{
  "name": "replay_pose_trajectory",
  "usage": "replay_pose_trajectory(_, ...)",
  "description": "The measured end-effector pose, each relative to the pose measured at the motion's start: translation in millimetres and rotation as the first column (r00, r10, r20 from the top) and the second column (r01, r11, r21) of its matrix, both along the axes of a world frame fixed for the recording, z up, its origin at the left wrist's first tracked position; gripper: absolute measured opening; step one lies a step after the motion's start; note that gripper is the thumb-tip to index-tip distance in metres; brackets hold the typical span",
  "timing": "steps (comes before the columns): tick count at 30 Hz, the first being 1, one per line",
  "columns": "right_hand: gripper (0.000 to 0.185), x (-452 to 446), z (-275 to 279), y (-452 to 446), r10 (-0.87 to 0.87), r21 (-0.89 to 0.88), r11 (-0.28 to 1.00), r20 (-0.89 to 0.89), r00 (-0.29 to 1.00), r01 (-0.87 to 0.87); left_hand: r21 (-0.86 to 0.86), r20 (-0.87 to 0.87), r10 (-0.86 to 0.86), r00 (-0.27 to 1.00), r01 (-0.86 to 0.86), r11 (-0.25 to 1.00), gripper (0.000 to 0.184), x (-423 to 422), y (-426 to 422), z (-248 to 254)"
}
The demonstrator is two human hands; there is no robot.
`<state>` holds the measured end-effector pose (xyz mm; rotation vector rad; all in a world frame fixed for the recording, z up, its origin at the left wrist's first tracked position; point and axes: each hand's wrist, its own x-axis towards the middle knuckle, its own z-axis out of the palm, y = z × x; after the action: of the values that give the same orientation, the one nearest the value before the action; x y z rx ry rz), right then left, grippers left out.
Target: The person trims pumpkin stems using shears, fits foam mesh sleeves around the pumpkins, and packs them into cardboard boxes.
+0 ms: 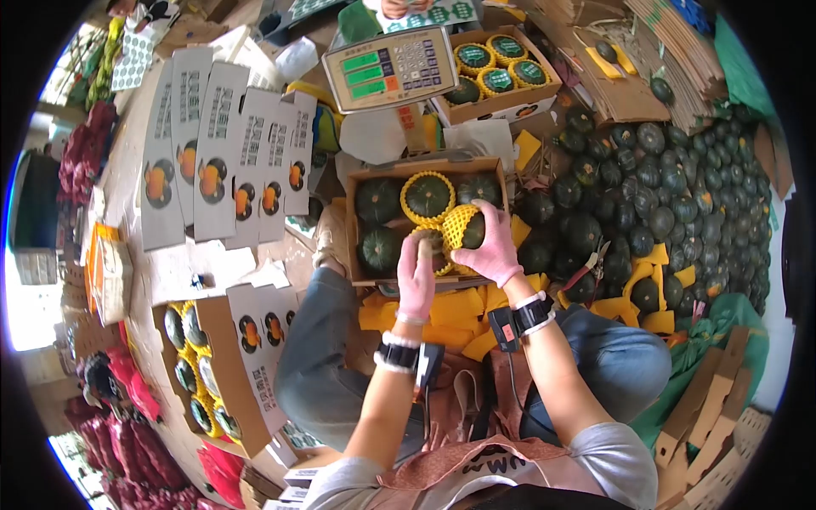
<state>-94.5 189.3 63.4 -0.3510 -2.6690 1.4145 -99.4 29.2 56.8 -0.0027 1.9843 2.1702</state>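
Note:
An open cardboard box (354,212) sits in front of me with several dark green squashes in it. My right hand (497,248), in a pink glove, is closed around a squash wrapped in a yellow foam net (460,228) over the box's right side. My left hand (416,276), also gloved, has its fingers together on a second netted squash (438,246) in the front middle, which the hand partly covers. Behind them lies another netted squash (427,198). Bare squashes fill the left side, such as the front-left squash (382,249).
A digital scale display (391,70) stands behind the box. A packed box (501,106) is beyond it, another packed box (246,374) at my left. Flattened printed cartons (225,153) lie left. A large squash pile (646,195) spreads right, with red-handled clippers (586,265) nearby.

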Motion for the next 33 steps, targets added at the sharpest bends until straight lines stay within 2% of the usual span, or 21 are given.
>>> replay_pose_trajectory(1, 0.088, -1.0, 11.1, -2.2, -0.023, 0.079, 0.997, 0.058, 0.998, 0.018, -0.232, -0.044, -0.037, 0.998, 0.026, 0.972, 0.037, -6.0, -0.7, -23.7)
replay_pose_trajectory(2, 0.087, -1.8, 12.7, -2.9, -0.022, 0.178, 0.984, 0.094, 0.995, 0.005, -0.65, -0.064, -0.17, 0.983, 0.088, 0.755, 0.05, -11.7, 5.9, -22.2)
replay_pose_trajectory(3, 0.085, -1.4, 13.9, -4.0, -0.03, 0.274, 0.962, 0.129, 0.991, -0.007, -0.926, -0.013, -0.297, 0.955, 0.1, 0.364, 0.064, -18.0, 13.4, -11.9)
replay_pose_trajectory(4, 0.084, -0.8, 14.8, -5.0, -0.043, 0.366, 0.931, 0.163, 0.986, -0.02, -0.947, 0.115, -0.371, 0.922, 0.214, 0.237, 0.085, -22.9, 17.4, -1.6)
replay_pose_trajectory(5, 0.084, -0.8, 15.4, -5.3, -0.035, 0.455, 0.888, 0.209, 0.977, -0.065, -0.976, 0.159, -0.45, 0.879, 0.209, 0.064, 0.086, -23.9, 17.0, -6.1)
replay_pose_trajectory(8, 0.082, 2.5, 12.7, -6.7, -0.024, 0.657, 0.714, 0.369, 0.929, -0.242, -0.968, 0.13, -0.456, 0.881, 0.212, 0.132, 0.084, -27.3, 1.9, -20.8)
replay_pose_trajectory(13, 0.078, -6.6, -6.3, -25.4, 0.017, 0.676, 0.627, 0.486, 0.874, -0.388, -0.956, -0.028, -0.323, 0.946, 0.069, 0.284, 0.081, -18.3, -4.1, -35.9)
replay_pose_trajectory(15, 0.082, -10.4, -22.1, -10.2, 0.138, 0.542, 0.713, 0.513, 0.847, -0.444, -0.908, -0.315, -0.36, 0.878, -0.169, 0.384, 0.067, -10.5, -4.8, -31.2)
replay_pose_trajectory(16, 0.08, -17.4, -17.1, -0.9, 0.203, 0.474, 0.706, 0.576, 0.792, -0.526, -0.823, -0.432, -0.307, 0.848, -0.232, 0.518, 0.058, 6.7, -7.4, -37.3)
replay_pose_trajectory(17, 0.07, -15.0, -23.3, 6.1, 0.235, 0.523, 0.696, 0.481, 0.845, -0.491, -0.705, -0.56, -0.222, 0.798, -0.319, 0.633, 0.048, 13.8, -5.8, -41.6)
replay_pose_trajectory(18, 0.062, -23.0, -8.2, 19.6, 0.25, 0.471, 0.751, 0.445, 0.86, -0.462, -0.686, -0.617, -0.242, 0.749, -0.361, 0.631, 0.031, 26.7, -3.2, -36.7)
replay_pose_trajectory(19, 0.055, -30.5, 7.3, 34.0, 0.27, 0.408, 0.801, 0.405, 0.873, -0.437, -0.691, -0.518, -0.44, 0.734, -0.055, 0.721, 0.021, 35.3, -8.1, -33.3)
replay_pose_trajectory(20, 0.048, -28.2, 0.8, 49.4, -0.003, 0.369, 0.927, 0.203, 0.979, -0.074, -0.711, -0.51, -0.587, 0.629, 0.076, 0.699, 0.024, 54.8, -13.6, -58.1)
replay_pose_trajectory(21, 0.04, -22.8, -8.7, 68.7, -0.31, 0.25, 0.923, 0.031, 0.95, 0.293, -0.691, -0.342, -0.677, 0.651, 0.314, 0.651, 0.021, 67.2, -11.9, -50.9)
replay_pose_trajectory(23, 0.033, -18.6, -51.6, 107.1, -0.548, 0.314, 0.827, 0.26, 0.795, 0.467, -0.696, 0.12, -0.823, 0.555, 0.638, 0.329, 0.025, 87.1, -6.9, -70.2)
replay_pose_trajectory(25, 0.033, -2.5, -107.3, 127.5, -0.144, 0.363, 0.931, 0.459, 0.877, -0.036, -0.564, 0.407, -0.834, 0.371, 0.821, 0.09, 0.03, 89.4, -1.0, -79.1)
replay_pose_trajectory(26, 0.04, -8.4, -102.7, 121.5, -0.002, 0.358, 0.896, 0.597, 0.802, -0.264, -0.511, 0.513, -0.816, 0.266, 0.859, -0.041, 0.034, 85.3, 3.8, -74.0)
replay_pose_trajectory(27, 0.042, -4.5, -121.0, 121.0, 0.044, 0.501, 0.809, 0.47, 0.881, -0.308, -0.505, 0.49, -0.81, 0.323, 0.862, 0.038, 0.034, 89.9, 4.4, -77.8)
replay_pose_trajectory(29, 0.038, -18.0, -121.9, 119.4, 0.113, 0.471, 0.717, 0.648, 0.753, -0.513, -0.504, 0.453, -0.765, 0.458, 0.839, 0.204, 0.035, 95.7, -0.1, -86.8)
replay_pose_trajectory(31, 0.031, -24.5, -153.8, 121.7, 0.02, 0.512, 0.772, 0.571, 0.82, -0.376, -0.458, 0.471, -0.726, 0.501, 0.842, 0.284, 0.036, 91.6, -3.5, -82.9)
replay_pose_trajectory(33, 0.025, -25.7, -153.3, 125.9, 0.3, 0.702, 0.469, 0.444, 0.845, -0.536, -0.43, 0.502, -0.731, 0.462, 0.867, 0.253, 0.036, 84.2, -4.1, -74.0)
